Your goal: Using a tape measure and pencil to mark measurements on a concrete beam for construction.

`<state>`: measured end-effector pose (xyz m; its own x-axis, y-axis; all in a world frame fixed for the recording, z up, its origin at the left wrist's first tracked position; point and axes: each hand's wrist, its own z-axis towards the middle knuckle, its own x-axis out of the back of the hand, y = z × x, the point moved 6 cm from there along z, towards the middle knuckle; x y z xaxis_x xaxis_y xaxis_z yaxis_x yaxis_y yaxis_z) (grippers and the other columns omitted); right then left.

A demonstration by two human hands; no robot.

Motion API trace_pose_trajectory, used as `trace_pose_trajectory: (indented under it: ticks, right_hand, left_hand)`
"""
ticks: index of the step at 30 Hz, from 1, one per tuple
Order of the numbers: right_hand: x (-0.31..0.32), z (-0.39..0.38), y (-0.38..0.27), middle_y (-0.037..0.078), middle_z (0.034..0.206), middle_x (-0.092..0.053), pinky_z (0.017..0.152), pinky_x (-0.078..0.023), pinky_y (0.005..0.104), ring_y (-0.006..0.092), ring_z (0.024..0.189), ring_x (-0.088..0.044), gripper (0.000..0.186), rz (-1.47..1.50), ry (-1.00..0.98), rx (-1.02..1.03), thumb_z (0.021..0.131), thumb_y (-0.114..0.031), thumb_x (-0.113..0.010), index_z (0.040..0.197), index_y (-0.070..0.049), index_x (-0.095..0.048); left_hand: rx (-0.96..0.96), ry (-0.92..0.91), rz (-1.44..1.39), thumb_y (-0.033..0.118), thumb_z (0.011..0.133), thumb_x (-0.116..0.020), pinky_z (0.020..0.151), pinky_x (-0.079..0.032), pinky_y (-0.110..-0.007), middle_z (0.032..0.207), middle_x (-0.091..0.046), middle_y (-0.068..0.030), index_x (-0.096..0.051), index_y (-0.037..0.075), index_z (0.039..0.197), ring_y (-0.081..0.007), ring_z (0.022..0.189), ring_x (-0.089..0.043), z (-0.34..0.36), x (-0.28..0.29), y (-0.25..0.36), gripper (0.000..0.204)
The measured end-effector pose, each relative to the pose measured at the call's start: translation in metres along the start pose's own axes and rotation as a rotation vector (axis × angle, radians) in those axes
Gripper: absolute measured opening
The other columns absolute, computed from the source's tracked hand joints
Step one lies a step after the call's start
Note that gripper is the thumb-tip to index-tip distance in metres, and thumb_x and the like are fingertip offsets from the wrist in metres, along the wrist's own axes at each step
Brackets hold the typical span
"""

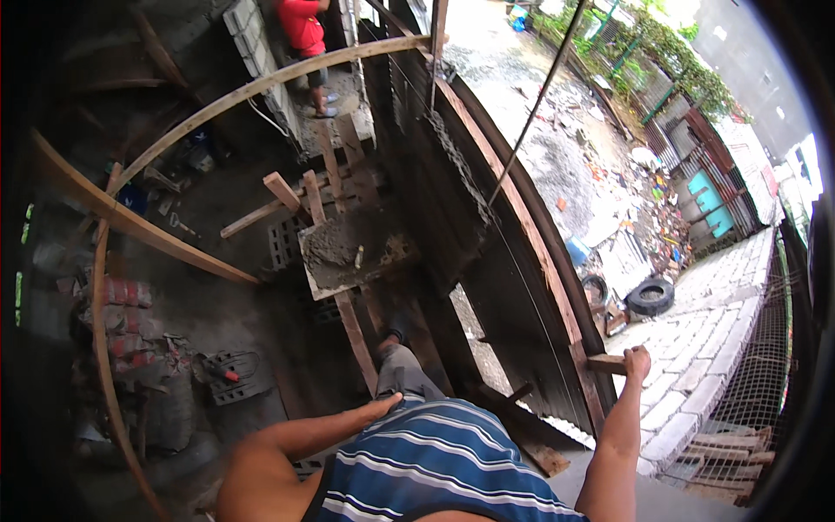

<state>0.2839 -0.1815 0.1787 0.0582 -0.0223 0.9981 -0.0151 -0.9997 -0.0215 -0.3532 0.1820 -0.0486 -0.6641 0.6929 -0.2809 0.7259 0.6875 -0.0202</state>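
Observation:
Out to the right, my right hand (637, 362) is closed round the end of a short wood piece (606, 364) that sticks out from the timber frame of a dark sheet-metal wall (513, 304). My left hand (390, 404) rests against my grey trousers (407, 372) at the hip; its fingers are mostly hidden. One of my feet (397, 334) stands on planks below. Ahead lies a mortar board (335, 283) with a heap of wet grey mortar (335, 242) and a small pale-handled tool (359, 256) on it.
A person in a red shirt (302, 30) stands at the far end beside a block wall (261, 61). Long timbers (174, 239) cross the left side. Cement bags (130, 322) and hollow blocks (235, 378) lie below. Outside are a tyre (651, 297), rubble and a block wall top (696, 374).

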Motion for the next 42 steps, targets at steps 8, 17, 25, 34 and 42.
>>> trace_pose_trajectory:
  ticks: [8,17,25,34,42]
  right_hand:
    - [0.003,-0.003,-0.004,0.019,0.101,-0.074,0.089,-0.055,0.0449,0.0355,0.097,-0.07,0.029,0.014,0.016,0.031,0.078,-0.024,-0.072,0.1,-0.005,-0.075]
    - [0.003,-0.005,-0.002,0.017,0.101,-0.074,0.088,-0.055,0.0442,0.0341,0.097,-0.07,0.027,-0.003,0.039,-0.017,0.079,-0.025,-0.073,0.099,-0.007,-0.075]
    - [0.001,-0.003,-0.002,0.017,0.1,-0.074,0.088,-0.055,0.0432,0.0336,0.097,-0.07,0.027,-0.002,0.042,-0.015,0.078,-0.025,-0.073,0.098,-0.007,-0.075]
    - [0.004,-0.007,-0.005,0.017,0.098,-0.074,0.088,-0.054,0.0434,0.0338,0.096,-0.07,0.025,0.029,0.052,0.002,0.078,-0.026,-0.073,0.094,-0.007,-0.075]
    - [0.005,-0.007,-0.005,0.018,0.099,-0.074,0.09,-0.054,0.0431,0.0342,0.097,-0.07,0.027,0.022,0.034,-0.019,0.079,-0.027,-0.073,0.096,-0.006,-0.075]
  left_hand:
    - [-0.045,-0.168,0.022,0.064,0.103,-0.037,0.107,-0.046,-0.036,0.133,-0.066,-0.0109,-0.057,0.006,0.141,-0.0249,0.117,-0.064,-0.041,-0.033,0.019,0.073]
    - [-0.044,-0.183,0.038,0.064,0.103,-0.037,0.107,-0.046,-0.036,0.132,-0.066,-0.0111,-0.057,0.006,0.14,-0.0248,0.116,-0.064,-0.032,-0.032,0.019,0.073]
    - [-0.046,-0.186,0.049,0.065,0.103,-0.037,0.106,-0.047,-0.036,0.131,-0.067,-0.0112,-0.058,0.006,0.14,-0.0247,0.115,-0.064,-0.032,-0.034,0.022,0.073]
    - [-0.048,-0.184,0.063,0.065,0.103,-0.037,0.106,-0.047,-0.037,0.13,-0.067,-0.0113,-0.058,0.005,0.139,-0.0245,0.114,-0.065,-0.032,-0.033,0.024,0.073]
    - [-0.042,-0.181,0.067,0.065,0.103,-0.037,0.106,-0.047,-0.037,0.129,-0.068,-0.0114,-0.059,0.005,0.138,-0.0244,0.114,-0.065,-0.03,-0.03,0.024,0.073]
